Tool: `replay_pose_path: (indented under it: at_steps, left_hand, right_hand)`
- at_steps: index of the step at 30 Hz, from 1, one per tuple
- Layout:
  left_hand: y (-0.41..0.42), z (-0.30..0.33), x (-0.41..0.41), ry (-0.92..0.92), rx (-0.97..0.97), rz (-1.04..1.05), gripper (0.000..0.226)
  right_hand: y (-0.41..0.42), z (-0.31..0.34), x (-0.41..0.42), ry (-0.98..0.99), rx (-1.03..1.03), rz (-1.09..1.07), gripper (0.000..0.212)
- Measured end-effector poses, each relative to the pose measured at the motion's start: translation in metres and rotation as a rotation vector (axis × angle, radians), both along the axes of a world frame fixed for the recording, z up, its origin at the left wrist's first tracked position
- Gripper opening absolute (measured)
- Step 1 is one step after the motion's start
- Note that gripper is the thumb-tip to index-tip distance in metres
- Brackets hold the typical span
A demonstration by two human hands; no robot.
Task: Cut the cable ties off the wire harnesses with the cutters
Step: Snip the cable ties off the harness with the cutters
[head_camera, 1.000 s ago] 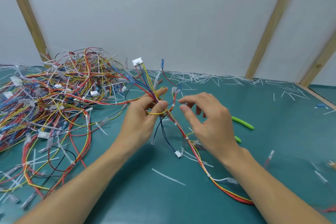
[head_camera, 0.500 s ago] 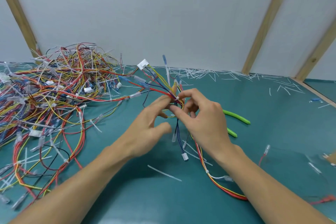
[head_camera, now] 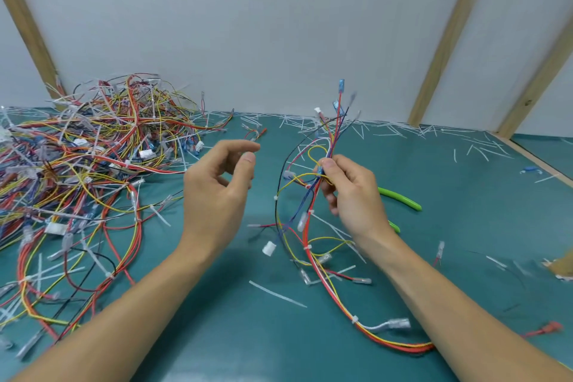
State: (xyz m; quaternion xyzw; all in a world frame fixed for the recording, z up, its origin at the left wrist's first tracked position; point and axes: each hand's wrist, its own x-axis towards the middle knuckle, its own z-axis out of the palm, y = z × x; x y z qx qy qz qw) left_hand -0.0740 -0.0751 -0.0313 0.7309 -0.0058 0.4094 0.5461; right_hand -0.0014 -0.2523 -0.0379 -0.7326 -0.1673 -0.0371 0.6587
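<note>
My right hand (head_camera: 352, 195) pinches a wire harness (head_camera: 311, 245) of red, yellow, blue and black wires and holds it upright above the green mat; its wire ends and connectors fan out above my fingers. White cable ties still ring its lower run. To the left, my left hand (head_camera: 217, 189) hovers with curled, parted fingers and nothing in it, apart from the harness. The cutters (head_camera: 400, 197), with bright green handles, lie on the mat just behind my right hand, mostly hidden by it.
A big tangled pile of harnesses (head_camera: 83, 170) covers the left of the mat. Cut white tie pieces (head_camera: 366, 130) litter the back edge along the white wall, and one long strip (head_camera: 277, 294) lies between my forearms. Wooden battens lean on the wall.
My left hand has let go of the harness and drawn left. My right hand now holds the bundle alone, lifted up and to the right, clear of the pile.
</note>
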Motion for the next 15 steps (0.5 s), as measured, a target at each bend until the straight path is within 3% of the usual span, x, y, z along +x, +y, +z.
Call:
replay_pose_path:
  at_steps: [7, 11, 15]
  left_hand:
    - [-0.003, -0.007, 0.007, 0.242, 0.084, -0.112, 0.017]
    - [-0.010, -0.005, 0.003, 0.196, 0.102, -0.230, 0.008]
    - [-0.010, -0.001, 0.001, 0.180, 0.058, -0.282, 0.016]
  right_hand:
    - [0.003, 0.001, -0.008, -0.128, 0.023, 0.134, 0.028]
    - [0.004, 0.002, -0.010, -0.175, 0.029, 0.198, 0.009]
    - [0.004, 0.001, -0.011, -0.208, -0.008, 0.200, 0.007]
